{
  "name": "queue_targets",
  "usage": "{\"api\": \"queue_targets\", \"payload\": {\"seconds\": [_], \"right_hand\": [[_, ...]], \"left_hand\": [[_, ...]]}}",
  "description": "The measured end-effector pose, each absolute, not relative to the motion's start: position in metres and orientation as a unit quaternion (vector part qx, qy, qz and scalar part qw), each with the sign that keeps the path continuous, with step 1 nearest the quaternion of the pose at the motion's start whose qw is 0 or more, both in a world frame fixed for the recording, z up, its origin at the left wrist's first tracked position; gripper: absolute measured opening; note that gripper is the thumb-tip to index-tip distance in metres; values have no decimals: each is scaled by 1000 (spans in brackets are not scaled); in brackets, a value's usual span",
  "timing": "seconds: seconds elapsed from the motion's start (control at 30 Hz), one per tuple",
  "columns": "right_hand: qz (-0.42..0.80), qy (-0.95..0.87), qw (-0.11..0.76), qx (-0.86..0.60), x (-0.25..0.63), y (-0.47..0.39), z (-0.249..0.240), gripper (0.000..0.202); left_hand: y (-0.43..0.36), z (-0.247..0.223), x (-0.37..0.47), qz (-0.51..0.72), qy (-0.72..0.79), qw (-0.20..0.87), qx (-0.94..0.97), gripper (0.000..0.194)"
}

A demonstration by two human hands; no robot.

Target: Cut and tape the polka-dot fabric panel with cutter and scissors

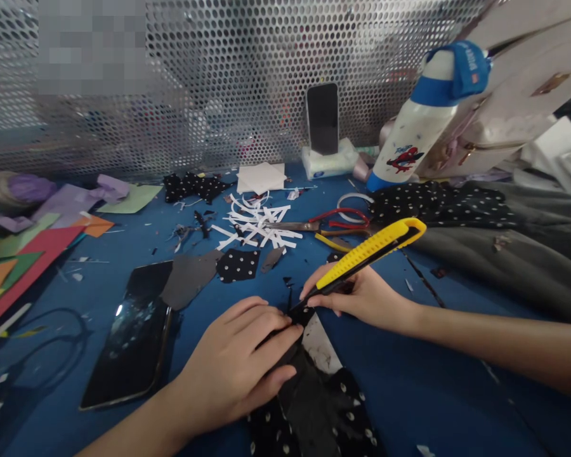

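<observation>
Head view: right hand (368,298) pinches the seemingly light, stiff cutter (371,251) suitably low; half-open left hand (235,362) presses likely floppy black fabric (309,397) beneath its fingers.

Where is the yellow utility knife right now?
In the head view, the yellow utility knife is right of center, held in the right hand, its tip down by the left hand's fingers on the dark fabric.
</observation>
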State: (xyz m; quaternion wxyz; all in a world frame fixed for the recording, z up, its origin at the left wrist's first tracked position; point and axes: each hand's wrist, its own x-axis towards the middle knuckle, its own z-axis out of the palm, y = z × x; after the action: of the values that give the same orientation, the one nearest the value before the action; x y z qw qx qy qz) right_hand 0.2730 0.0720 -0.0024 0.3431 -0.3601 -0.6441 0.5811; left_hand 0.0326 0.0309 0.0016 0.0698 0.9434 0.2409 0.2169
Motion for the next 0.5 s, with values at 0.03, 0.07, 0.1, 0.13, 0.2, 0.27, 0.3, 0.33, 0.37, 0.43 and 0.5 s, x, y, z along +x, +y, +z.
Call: {"api": "queue_targets", "payload": {"seconds": [0.03, 0.07, 0.1, 0.13, 0.2, 0.27, 0.3, 0.33, 0.37, 0.43, 0.5], "right_hand": [[583, -643, 343, -360, 273, 72, -2, 18], [584, -642, 342, -362, 273, 72, -2, 18], [584, -640, 340, -365, 273, 72, -2, 18], [585, -638, 341, -366, 274, 72, -1, 18], [589, -641, 346, -351, 278, 75, -1, 16], [603, -657, 336, -305, 284, 79, 0, 15], [611, -670, 319, -275, 288, 81, 0, 14], [619, -684, 298, -247, 291, 83, 0, 15], [623, -696, 276, -226, 295, 85, 0, 16], [625, -710, 247, -211, 300, 88, -1, 19], [623, -711, 238, -221, 302, 89, -2, 19]], "left_hand": [[31, 1, 33, 214, 240, 71, 944, 36], [31, 1, 33, 211, 241, 72, 945, 36], [31, 1, 33, 211, 241, 74, 944, 35], [31, 1, 33, 214, 243, 77, 943, 35], [31, 2, 32, 227, 248, 85, 938, 32], [31, 3, 32, 244, 254, 95, 931, 30], [30, 3, 32, 253, 257, 98, 928, 29], [30, 4, 32, 259, 259, 99, 925, 29], [30, 4, 32, 265, 260, 99, 923, 29], [30, 5, 32, 273, 261, 97, 921, 29], [30, 5, 32, 280, 260, 97, 919, 28]]}}
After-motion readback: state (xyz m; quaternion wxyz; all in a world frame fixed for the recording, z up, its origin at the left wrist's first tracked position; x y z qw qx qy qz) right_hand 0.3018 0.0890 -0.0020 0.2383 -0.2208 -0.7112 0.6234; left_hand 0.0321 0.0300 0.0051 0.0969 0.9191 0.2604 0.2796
